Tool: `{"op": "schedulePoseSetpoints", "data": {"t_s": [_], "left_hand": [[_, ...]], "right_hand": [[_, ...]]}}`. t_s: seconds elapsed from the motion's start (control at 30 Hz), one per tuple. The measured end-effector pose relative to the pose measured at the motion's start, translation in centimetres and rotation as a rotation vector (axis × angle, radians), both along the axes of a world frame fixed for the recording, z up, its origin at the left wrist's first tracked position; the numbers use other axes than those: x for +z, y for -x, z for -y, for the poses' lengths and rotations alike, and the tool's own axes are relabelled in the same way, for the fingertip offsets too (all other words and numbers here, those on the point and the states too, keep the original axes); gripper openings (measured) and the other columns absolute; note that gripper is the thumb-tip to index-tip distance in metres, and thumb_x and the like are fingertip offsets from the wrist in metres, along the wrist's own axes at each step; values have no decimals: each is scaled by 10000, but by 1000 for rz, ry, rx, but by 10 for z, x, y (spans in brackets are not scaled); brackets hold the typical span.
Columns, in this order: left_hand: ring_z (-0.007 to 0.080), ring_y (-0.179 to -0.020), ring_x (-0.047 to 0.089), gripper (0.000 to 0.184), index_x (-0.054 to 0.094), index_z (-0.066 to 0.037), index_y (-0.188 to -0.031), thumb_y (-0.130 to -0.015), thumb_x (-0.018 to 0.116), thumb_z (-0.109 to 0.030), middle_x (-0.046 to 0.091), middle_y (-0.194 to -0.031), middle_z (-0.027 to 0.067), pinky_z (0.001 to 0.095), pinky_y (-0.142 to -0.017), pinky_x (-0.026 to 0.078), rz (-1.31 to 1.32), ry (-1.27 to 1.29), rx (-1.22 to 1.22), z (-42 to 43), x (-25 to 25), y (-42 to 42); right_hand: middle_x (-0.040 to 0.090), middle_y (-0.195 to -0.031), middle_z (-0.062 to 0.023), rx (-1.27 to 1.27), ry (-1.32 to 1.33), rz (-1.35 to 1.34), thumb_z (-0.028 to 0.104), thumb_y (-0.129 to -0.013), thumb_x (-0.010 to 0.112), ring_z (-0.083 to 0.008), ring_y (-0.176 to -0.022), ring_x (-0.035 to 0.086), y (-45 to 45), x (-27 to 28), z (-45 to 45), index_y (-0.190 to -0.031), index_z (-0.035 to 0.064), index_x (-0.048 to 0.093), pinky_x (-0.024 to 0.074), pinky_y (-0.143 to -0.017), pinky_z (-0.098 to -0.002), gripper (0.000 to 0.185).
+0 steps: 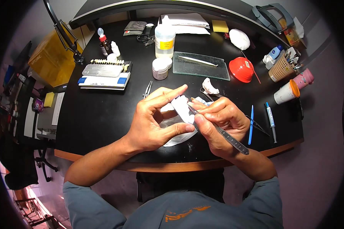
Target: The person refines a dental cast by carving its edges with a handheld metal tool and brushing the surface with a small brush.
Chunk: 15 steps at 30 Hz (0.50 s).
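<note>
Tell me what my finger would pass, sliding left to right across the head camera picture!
Yellow box → blue-and-white case → left hand → right hand → blue stick → syringe → white cup with an orange lid.

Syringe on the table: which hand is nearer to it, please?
The right hand. The syringe lies to its right, past the blue stick; the left hand is farther off, on the right hand's other side.

Slab (pixel 198 71) lies behind held piece (pixel 182 108); jar (pixel 160 70) left, bowl (pixel 241 70) right.
</note>
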<state>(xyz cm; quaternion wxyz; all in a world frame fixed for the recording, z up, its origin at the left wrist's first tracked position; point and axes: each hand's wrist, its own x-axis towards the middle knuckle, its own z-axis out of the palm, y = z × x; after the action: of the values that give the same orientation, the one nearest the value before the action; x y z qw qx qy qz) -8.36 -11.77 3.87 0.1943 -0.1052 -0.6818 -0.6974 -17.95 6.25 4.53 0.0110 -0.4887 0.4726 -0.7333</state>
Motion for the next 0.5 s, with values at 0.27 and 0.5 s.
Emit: {"op": "schedulePoseSetpoints", "data": {"t_s": [0.27, 0.5], "left_hand": [[258, -1273, 660, 788, 589, 1, -1476, -774, 945, -42, 667, -1343, 175, 452, -1109, 570, -50, -44, 18, 0, -2, 0], [263, -1290, 653, 808, 594, 7, -1477, -755, 954, -37, 670, -1385, 205, 462, -1114, 547, -37, 26, 5, 3, -1, -3]], "right_hand": [[690, -944, -146, -23, -25, -33, -163, -886, 737, -309, -1046, 775, 3, 3, -5, -937, 1, 657, 597, -1050, -537, 190], [692, -938, -138, 10, -15, 36, -173, -870, 748, -326, -1045, 775, 2, 1, -4, -929, 4, 671, 575, -1073, -557, 202]]}}
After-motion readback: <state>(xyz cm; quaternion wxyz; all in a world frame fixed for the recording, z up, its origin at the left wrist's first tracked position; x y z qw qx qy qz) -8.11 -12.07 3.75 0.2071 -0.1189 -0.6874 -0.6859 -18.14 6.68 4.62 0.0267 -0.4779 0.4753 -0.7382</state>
